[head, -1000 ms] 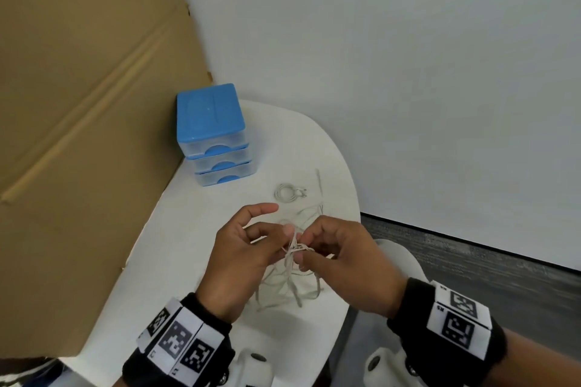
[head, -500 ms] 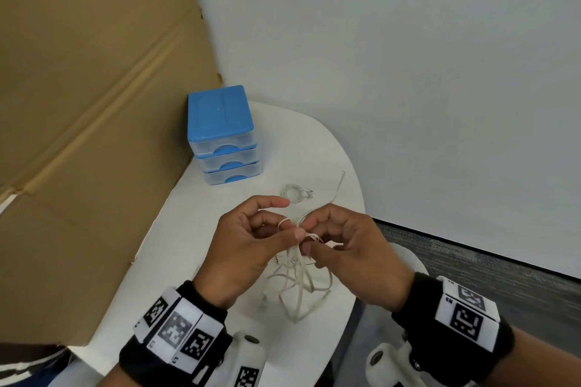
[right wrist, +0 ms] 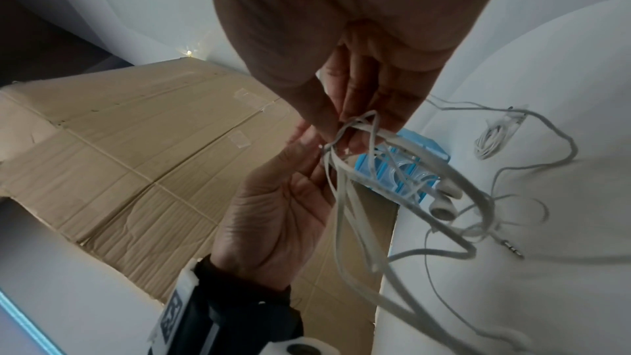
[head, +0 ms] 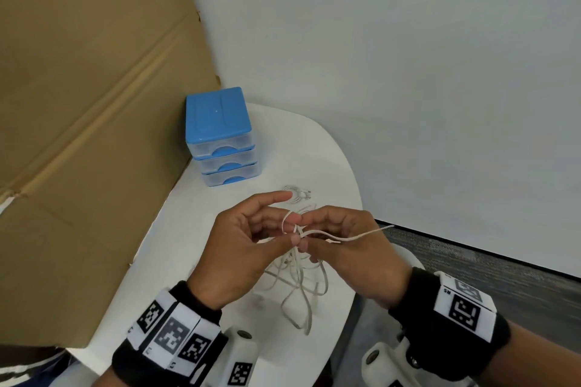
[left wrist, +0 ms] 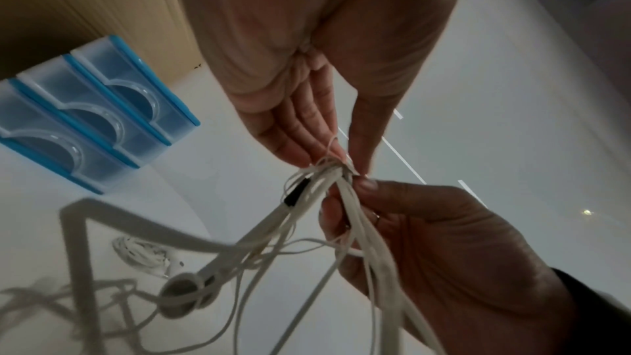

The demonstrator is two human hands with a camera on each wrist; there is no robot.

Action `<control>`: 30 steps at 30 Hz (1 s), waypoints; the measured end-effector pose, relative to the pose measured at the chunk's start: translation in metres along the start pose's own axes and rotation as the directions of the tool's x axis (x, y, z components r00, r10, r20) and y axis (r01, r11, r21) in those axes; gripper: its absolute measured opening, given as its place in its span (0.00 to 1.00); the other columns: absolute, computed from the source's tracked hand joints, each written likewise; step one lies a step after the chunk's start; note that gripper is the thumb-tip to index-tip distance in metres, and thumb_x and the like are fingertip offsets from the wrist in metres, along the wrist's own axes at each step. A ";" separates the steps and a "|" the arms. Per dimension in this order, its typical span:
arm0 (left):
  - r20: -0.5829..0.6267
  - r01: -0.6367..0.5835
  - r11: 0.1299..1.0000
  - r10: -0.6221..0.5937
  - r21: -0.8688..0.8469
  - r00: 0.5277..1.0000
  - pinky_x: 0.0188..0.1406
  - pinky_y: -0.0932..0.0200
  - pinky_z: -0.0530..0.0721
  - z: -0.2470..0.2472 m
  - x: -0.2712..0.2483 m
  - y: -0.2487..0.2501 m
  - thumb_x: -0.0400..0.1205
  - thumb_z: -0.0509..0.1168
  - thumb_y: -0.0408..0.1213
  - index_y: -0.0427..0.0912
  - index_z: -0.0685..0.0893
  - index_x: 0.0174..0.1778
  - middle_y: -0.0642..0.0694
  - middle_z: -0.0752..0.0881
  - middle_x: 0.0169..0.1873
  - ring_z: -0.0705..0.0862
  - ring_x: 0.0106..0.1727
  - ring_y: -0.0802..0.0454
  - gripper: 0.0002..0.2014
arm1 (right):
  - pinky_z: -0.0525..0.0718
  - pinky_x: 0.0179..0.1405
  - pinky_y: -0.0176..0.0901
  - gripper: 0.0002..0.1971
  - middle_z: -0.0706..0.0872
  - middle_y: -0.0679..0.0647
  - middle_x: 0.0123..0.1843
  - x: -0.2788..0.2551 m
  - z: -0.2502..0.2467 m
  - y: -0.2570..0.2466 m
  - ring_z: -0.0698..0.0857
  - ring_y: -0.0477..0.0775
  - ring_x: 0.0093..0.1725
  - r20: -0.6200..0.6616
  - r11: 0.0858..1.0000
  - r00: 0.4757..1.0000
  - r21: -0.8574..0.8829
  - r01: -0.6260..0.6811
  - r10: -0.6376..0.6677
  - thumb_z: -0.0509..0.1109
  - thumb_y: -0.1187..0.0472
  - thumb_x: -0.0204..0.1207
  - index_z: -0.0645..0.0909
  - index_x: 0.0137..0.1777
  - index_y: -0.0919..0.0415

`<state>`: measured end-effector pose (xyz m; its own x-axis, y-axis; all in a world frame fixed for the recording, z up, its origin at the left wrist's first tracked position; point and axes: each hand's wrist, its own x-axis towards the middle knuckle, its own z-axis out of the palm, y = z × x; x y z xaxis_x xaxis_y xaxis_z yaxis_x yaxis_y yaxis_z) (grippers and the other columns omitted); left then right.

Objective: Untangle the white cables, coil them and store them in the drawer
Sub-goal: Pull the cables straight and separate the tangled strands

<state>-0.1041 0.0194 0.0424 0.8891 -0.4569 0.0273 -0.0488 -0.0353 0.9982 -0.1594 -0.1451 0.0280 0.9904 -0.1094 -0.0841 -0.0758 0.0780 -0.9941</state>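
Observation:
A tangle of white cables (head: 298,280) hangs from both hands above the white table (head: 220,229), its lower loops trailing on the top. My left hand (head: 242,245) pinches the knot (left wrist: 328,169) at thumb and fingertips. My right hand (head: 342,245) pinches the same knot from the other side, and one loose cable end (head: 371,232) sticks out to the right over its knuckles. Earbuds (right wrist: 444,207) and a jack plug (right wrist: 512,249) dangle among the strands. A small coiled white cable (head: 297,195) lies on the table beyond the hands. The blue three-drawer box (head: 220,138) stands behind, its drawers shut.
A large cardboard sheet (head: 88,135) leans along the table's left side. A white wall (head: 408,88) runs behind, and grey floor (head: 487,276) lies past the table's curved right edge. White chair or stand parts (head: 383,361) sit below the near edge.
The hands have lifted the knot a little and worked it; a small loop now stands above the thumbs and a cable end has swung out to the right over the right hand.

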 end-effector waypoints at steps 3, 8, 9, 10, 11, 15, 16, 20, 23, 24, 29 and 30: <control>0.016 0.005 1.000 -0.005 0.000 1.000 0.48 0.57 0.90 0.001 -0.002 0.003 0.65 0.79 0.22 0.46 0.85 0.61 0.42 0.92 0.46 0.92 0.46 0.45 0.29 | 0.83 0.32 0.38 0.08 0.92 0.64 0.40 0.001 -0.001 -0.001 0.84 0.51 0.33 -0.016 1.000 1.000 0.005 -0.026 0.026 0.76 0.77 0.71 0.89 0.48 0.68; 0.017 -0.021 0.995 0.020 0.097 1.000 0.49 0.61 0.89 0.000 -0.003 0.003 0.67 0.79 0.22 0.48 0.85 0.59 0.45 0.92 0.43 0.92 0.42 0.50 0.27 | 0.81 0.31 0.36 0.04 0.90 0.62 0.35 -0.001 -0.001 -0.001 0.86 0.50 0.33 0.005 0.997 0.998 -0.044 -0.058 0.059 0.75 0.73 0.73 0.89 0.39 0.66; 0.016 -0.018 0.995 0.017 0.097 1.000 0.48 0.61 0.89 -0.001 -0.002 0.003 0.68 0.79 0.22 0.48 0.86 0.59 0.45 0.92 0.43 0.92 0.41 0.49 0.26 | 0.80 0.31 0.37 0.04 0.89 0.61 0.32 -0.001 0.000 0.000 0.85 0.50 0.32 0.009 0.997 0.998 -0.054 -0.059 0.060 0.74 0.74 0.74 0.88 0.39 0.68; 0.011 -0.014 0.995 0.014 0.096 1.000 0.47 0.60 0.89 -0.001 -0.002 0.003 0.68 0.79 0.22 0.48 0.86 0.58 0.45 0.92 0.42 0.92 0.40 0.49 0.25 | 0.79 0.30 0.38 0.05 0.87 0.59 0.31 -0.001 0.001 0.001 0.83 0.50 0.31 0.013 0.997 0.998 -0.059 -0.059 0.060 0.73 0.74 0.75 0.87 0.39 0.69; 0.003 -0.011 0.996 0.011 0.094 1.000 0.45 0.59 0.89 -0.001 -0.002 0.003 0.69 0.78 0.22 0.47 0.87 0.56 0.45 0.92 0.41 0.92 0.40 0.49 0.23 | 0.78 0.28 0.39 0.06 0.86 0.58 0.30 -0.002 0.002 0.001 0.82 0.51 0.30 0.014 0.997 0.998 -0.056 -0.056 0.057 0.72 0.73 0.75 0.86 0.38 0.68; -0.082 0.016 1.000 -0.014 0.019 0.996 0.40 0.61 0.88 -0.004 0.002 -0.001 0.71 0.74 0.18 0.39 0.88 0.50 0.42 0.92 0.37 0.89 0.36 0.50 0.16 | 0.76 0.24 0.37 0.06 0.83 0.57 0.29 -0.001 0.003 -0.001 0.79 0.51 0.27 -0.043 0.999 0.999 0.010 -0.032 0.033 0.73 0.72 0.76 0.85 0.39 0.65; -0.098 0.022 1.000 -0.022 0.000 0.995 0.38 0.63 0.87 -0.005 0.004 -0.001 0.71 0.74 0.18 0.38 0.88 0.48 0.42 0.92 0.36 0.89 0.35 0.51 0.14 | 0.75 0.24 0.35 0.05 0.83 0.56 0.29 -0.001 0.003 -0.002 0.78 0.48 0.26 -0.072 1.000 0.997 0.022 -0.015 0.017 0.74 0.72 0.75 0.86 0.39 0.65; -0.067 0.029 0.999 -0.026 0.035 0.997 0.32 0.66 0.83 -0.007 0.003 0.001 0.73 0.75 0.21 0.39 0.90 0.43 0.43 0.92 0.36 0.88 0.32 0.54 0.09 | 0.73 0.26 0.28 0.08 0.79 0.51 0.28 -0.001 0.005 -0.006 0.73 0.42 0.25 -0.124 0.996 0.989 0.035 0.083 -0.078 0.76 0.71 0.73 0.91 0.39 0.57; -0.107 0.077 0.997 -0.077 0.004 0.991 0.32 0.62 0.82 -0.007 0.004 -0.002 0.75 0.73 0.23 0.38 0.89 0.42 0.44 0.91 0.36 0.87 0.33 0.51 0.07 | 0.70 0.24 0.26 0.09 0.75 0.57 0.30 -0.003 0.006 -0.013 0.70 0.40 0.22 -0.113 0.992 0.991 0.102 0.079 -0.067 0.74 0.75 0.74 0.88 0.38 0.60; -0.128 0.104 0.994 -0.109 -0.043 0.986 0.33 0.62 0.83 -0.007 0.005 -0.003 0.75 0.72 0.22 0.38 0.88 0.42 0.44 0.90 0.35 0.87 0.34 0.51 0.07 | 0.69 0.23 0.26 0.09 0.74 0.59 0.32 -0.004 0.006 -0.015 0.70 0.40 0.22 -0.103 0.991 0.993 0.115 0.070 -0.058 0.73 0.75 0.74 0.87 0.39 0.62; -0.138 0.178 0.901 -0.250 -0.396 0.958 0.41 0.61 0.89 -0.013 0.008 0.001 0.75 0.67 0.18 0.38 0.83 0.40 0.43 0.85 0.32 0.88 0.39 0.49 0.10 | 0.65 0.25 0.39 0.10 0.76 0.52 0.29 -0.001 0.000 -0.019 0.67 0.46 0.26 -0.066 0.992 0.998 0.124 -0.007 0.015 0.74 0.73 0.74 0.84 0.36 0.59; -0.109 0.193 0.863 -0.273 -0.467 0.956 0.42 0.60 0.90 -0.014 0.009 0.003 0.74 0.67 0.19 0.39 0.82 0.40 0.44 0.85 0.31 0.89 0.38 0.50 0.10 | 0.66 0.26 0.38 0.07 0.76 0.51 0.28 -0.001 -0.001 -0.020 0.67 0.46 0.27 -0.054 0.992 0.998 0.126 -0.014 0.021 0.75 0.71 0.72 0.83 0.36 0.61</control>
<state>-0.0899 0.0275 0.0459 0.9130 -0.3299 -0.2401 0.3416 0.2961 0.8920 -0.1586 -0.1475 0.0474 0.9809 -0.1611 -0.1086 -0.0746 0.2037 -0.9762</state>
